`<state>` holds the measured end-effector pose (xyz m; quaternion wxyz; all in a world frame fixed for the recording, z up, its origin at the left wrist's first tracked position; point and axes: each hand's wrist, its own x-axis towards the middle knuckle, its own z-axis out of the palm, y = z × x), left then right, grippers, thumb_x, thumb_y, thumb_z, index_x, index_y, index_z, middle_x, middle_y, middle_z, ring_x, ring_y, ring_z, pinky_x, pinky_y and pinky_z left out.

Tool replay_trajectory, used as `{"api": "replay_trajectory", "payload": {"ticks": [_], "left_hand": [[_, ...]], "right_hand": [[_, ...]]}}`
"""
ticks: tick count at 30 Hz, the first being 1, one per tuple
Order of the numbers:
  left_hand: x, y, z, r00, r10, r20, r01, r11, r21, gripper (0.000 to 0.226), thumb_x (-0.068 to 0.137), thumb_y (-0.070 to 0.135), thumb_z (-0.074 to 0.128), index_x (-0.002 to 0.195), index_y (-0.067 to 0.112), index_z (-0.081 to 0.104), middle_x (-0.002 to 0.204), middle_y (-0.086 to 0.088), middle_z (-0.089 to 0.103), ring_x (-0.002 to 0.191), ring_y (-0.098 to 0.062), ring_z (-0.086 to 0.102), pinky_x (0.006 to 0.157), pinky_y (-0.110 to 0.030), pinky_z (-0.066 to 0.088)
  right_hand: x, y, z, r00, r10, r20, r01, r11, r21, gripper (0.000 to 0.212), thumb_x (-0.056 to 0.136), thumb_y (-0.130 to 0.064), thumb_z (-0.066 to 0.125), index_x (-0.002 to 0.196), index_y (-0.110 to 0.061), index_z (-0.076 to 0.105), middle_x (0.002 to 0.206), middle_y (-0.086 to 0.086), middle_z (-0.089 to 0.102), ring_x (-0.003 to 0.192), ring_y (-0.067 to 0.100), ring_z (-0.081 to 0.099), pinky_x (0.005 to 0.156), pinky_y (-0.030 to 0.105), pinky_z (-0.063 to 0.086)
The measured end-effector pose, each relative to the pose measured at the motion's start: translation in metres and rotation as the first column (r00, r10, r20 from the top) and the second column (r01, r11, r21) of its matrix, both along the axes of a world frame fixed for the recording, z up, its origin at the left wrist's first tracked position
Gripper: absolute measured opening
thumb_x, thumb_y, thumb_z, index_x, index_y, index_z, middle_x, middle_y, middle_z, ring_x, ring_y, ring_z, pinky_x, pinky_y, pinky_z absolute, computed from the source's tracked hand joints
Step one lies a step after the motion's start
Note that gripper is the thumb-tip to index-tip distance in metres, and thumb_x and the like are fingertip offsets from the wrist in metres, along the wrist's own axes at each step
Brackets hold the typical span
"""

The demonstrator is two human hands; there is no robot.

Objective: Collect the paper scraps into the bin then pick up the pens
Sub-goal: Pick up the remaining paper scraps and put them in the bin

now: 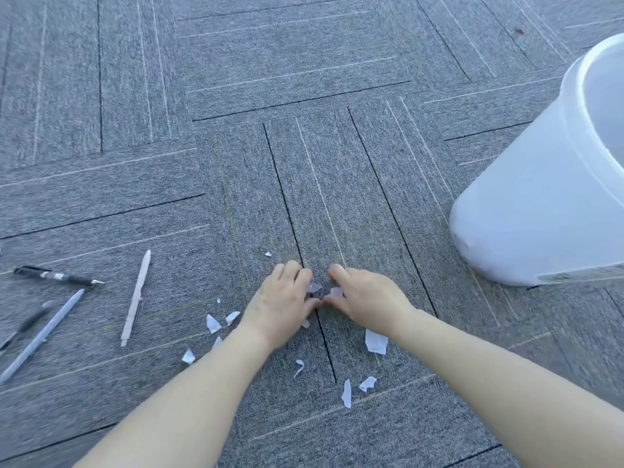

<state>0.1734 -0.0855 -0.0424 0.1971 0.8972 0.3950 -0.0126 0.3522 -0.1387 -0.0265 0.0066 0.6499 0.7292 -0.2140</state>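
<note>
My left hand (pixel 282 304) and my right hand (pixel 366 298) rest on the grey carpet with fingertips curled toward each other around a small heap of white paper scraps (pixel 324 292). More scraps lie loose: one larger piece (pixel 375 341) under my right wrist, several small ones (pixel 213 323) left of my left wrist, and others (pixel 347 393) between my forearms. A white translucent bin (pixel 540 204) stands at the right. Pens lie at the left: a black one (pixel 57 276), a pale one (pixel 136 298), a grey-blue one (pixel 42 336) and a dark one (pixel 25 327).
The floor is grey carpet tile (pixel 287 79) with thin dark and light stripes. A tiny scrap (pixel 268 254) lies just beyond my left hand. The bin's open rim (pixel 580 106) is cut off by the right edge.
</note>
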Motion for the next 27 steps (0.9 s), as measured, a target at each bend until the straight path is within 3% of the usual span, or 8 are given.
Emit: {"api": "replay_trajectory", "payload": {"ticks": [6,10,12,14,16,19,23,27], "left_hand": [[0.002,0.007,0.006,0.994,-0.107,-0.014,0.108,0.991,0.079,0.035,0.069,0.006,0.075,0.092,0.014,0.049,0.084,-0.001,0.052,0.073,-0.02,0.049,0.062,-0.027,0.042],[-0.001,0.003,0.009,0.997,0.032,0.068,-0.031,0.999,-0.018,0.009,0.093,0.007,0.048,0.096,0.014,0.044,0.086,0.002,0.044,0.075,-0.017,0.043,0.064,-0.023,0.032],[-0.007,-0.001,0.014,0.953,0.251,0.172,-0.235,0.966,-0.106,0.014,0.1,0.014,0.037,0.086,0.015,0.039,0.075,0.003,0.042,0.063,-0.015,0.039,0.054,-0.022,0.028],[-0.016,-0.004,0.017,0.859,0.436,0.268,-0.382,0.895,-0.23,0.024,0.102,0.021,0.033,0.08,0.015,0.037,0.067,0.001,0.041,0.057,-0.014,0.035,0.05,-0.025,0.026],[-0.028,-0.007,0.018,0.781,0.546,0.304,-0.468,0.834,-0.294,0.026,0.102,0.025,0.034,0.079,0.014,0.038,0.066,-0.001,0.042,0.057,-0.015,0.034,0.05,-0.027,0.026],[-0.046,-0.008,0.017,0.716,0.624,0.313,-0.568,0.782,-0.258,0.023,0.101,0.022,0.038,0.08,0.013,0.04,0.069,0.0,0.044,0.06,-0.016,0.038,0.05,-0.027,0.025],[-0.08,-0.008,0.013,0.688,0.687,0.233,-0.654,0.726,-0.212,0.012,0.099,0.012,0.037,0.087,0.015,0.04,0.072,-0.003,0.054,0.061,-0.021,0.049,0.048,-0.031,0.029],[-0.11,-0.011,0.014,0.73,0.666,0.149,-0.653,0.746,-0.132,0.025,0.091,-0.004,0.038,0.098,0.014,0.053,0.089,-0.003,0.056,0.074,-0.027,0.055,0.063,-0.037,0.042]], "right_hand": [[0.001,0.0,-0.013,0.976,0.171,0.134,-0.187,0.975,0.119,0.011,0.095,-0.019,0.054,0.094,-0.012,0.045,0.074,0.006,0.059,0.061,0.03,0.062,0.043,0.034,0.035],[-0.002,0.002,-0.005,0.993,-0.098,-0.061,0.099,0.995,0.012,0.013,0.102,-0.022,0.038,0.094,-0.012,0.043,0.077,0.003,0.058,0.063,0.023,0.058,0.051,0.032,0.037],[-0.003,0.004,-0.002,0.811,-0.45,-0.374,0.419,0.893,-0.166,0.019,0.102,-0.023,0.039,0.091,-0.01,0.047,0.07,0.001,0.055,0.051,0.014,0.044,0.046,0.029,0.033],[-0.006,0.007,0.002,0.464,-0.695,-0.549,0.565,0.71,-0.421,0.022,0.101,-0.021,0.04,0.089,-0.005,0.048,0.071,0.002,0.048,0.052,0.011,0.035,0.043,0.027,0.03],[-0.012,0.011,0.006,0.16,-0.793,-0.588,0.522,0.574,-0.631,0.018,0.099,-0.016,0.043,0.085,-0.008,0.049,0.073,0.004,0.046,0.05,0.009,0.032,0.04,0.022,0.028],[-0.023,0.025,0.011,0.009,-0.801,-0.599,0.404,0.551,-0.731,0.016,0.096,-0.007,0.047,0.081,-0.007,0.05,0.075,0.006,0.052,0.044,0.007,0.03,0.036,0.02,0.024],[-0.037,0.052,0.013,0.081,-0.77,-0.633,0.326,0.62,-0.713,0.016,0.091,0.003,0.049,0.084,-0.012,0.049,0.075,0.008,0.06,0.041,0.009,0.037,0.038,0.025,0.028],[-0.059,0.077,0.017,0.632,-0.554,-0.542,0.364,0.83,-0.423,0.021,0.095,-0.003,0.041,0.1,-0.013,0.058,0.074,0.006,0.06,0.045,0.011,0.042,0.04,0.025,0.037]]}}
